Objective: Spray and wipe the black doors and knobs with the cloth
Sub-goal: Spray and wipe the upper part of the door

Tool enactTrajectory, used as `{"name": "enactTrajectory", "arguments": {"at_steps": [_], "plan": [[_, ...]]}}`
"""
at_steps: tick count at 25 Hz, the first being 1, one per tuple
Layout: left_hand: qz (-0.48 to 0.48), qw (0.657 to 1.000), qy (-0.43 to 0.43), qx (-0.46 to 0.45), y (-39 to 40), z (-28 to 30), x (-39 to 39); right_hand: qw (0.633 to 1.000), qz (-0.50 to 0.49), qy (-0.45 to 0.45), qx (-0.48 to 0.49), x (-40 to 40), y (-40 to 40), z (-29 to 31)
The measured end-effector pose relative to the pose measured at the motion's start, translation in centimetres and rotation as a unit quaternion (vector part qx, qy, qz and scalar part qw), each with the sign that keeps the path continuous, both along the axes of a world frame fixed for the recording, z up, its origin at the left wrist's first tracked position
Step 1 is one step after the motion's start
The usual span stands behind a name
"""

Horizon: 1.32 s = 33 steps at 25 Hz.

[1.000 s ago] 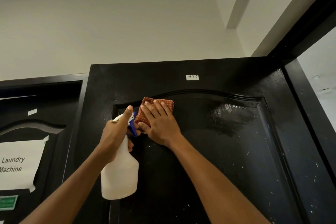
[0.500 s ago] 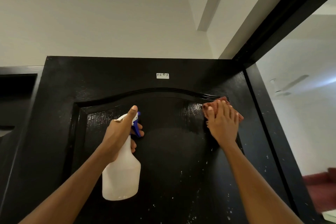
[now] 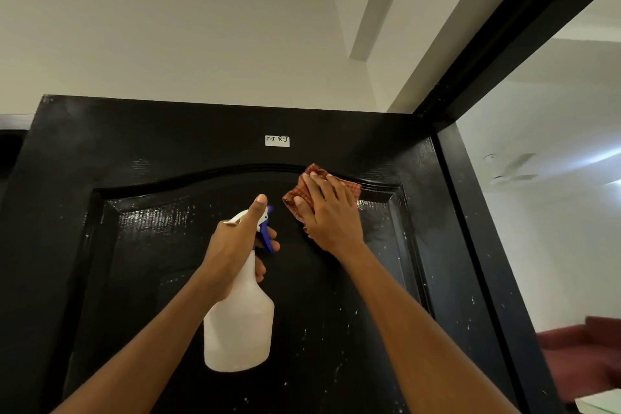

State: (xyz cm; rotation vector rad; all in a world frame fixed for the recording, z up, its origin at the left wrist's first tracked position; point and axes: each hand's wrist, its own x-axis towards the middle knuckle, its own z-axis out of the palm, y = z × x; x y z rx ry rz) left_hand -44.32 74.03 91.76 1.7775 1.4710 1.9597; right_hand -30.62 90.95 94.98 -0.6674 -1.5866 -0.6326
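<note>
A tall black door [image 3: 161, 245] with an arched raised panel fills the view; its upper panel shines wet. My right hand [image 3: 331, 213] presses a red checked cloth [image 3: 353, 188] flat against the door, just under the arched moulding, right of centre. My left hand [image 3: 235, 245] grips the neck of a white spray bottle [image 3: 238, 329] with a blue trigger, held upright in front of the panel's middle. A small white label [image 3: 277, 141] sits above the arch. No knob is in view.
The black door frame [image 3: 477, 212] runs down the right side. Beyond it an open room shows a ceiling fan [image 3: 510, 171] and a dark red sofa [image 3: 584, 356]. White specks dot the door's lower part. A white wall rises above.
My right hand slid the cloth from the panel's left to its far right edge, then back left toward the middle. The left hand kept the bottle steady. My view turned right.
</note>
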Motion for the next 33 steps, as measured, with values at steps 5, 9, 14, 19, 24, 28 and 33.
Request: {"name": "enactTrajectory", "arguments": {"at_steps": [5,9,14,19,24,28,33], "plan": [[-0.015,1.000,0.000,0.012,2.0,0.3,3.1,0.990,-0.038,0.127,-0.054,8.7,5.7,-4.6],[-0.021,1.000,0.001,0.007,3.8,1.4,6.3,0.984,-0.048,0.135,-0.107,13.9,8.8,-5.1],[-0.030,0.999,0.015,0.013,6.8,2.5,10.5,0.979,-0.036,0.151,-0.131,15.0,10.3,2.7],[-0.032,0.999,0.009,0.012,9.6,2.3,13.5,0.990,-0.018,0.098,-0.102,16.4,10.9,5.1],[-0.049,0.998,-0.023,-0.003,9.9,-1.4,15.2,0.991,0.008,0.086,-0.098,16.5,10.5,-9.1],[-0.057,0.998,-0.037,-0.016,9.1,-4.0,16.2,0.991,-0.002,0.075,-0.107,15.8,9.9,-16.0],[-0.034,0.999,-0.025,-0.012,8.9,-3.8,16.8,0.987,0.001,0.096,-0.130,15.1,10.0,-7.3]]}}
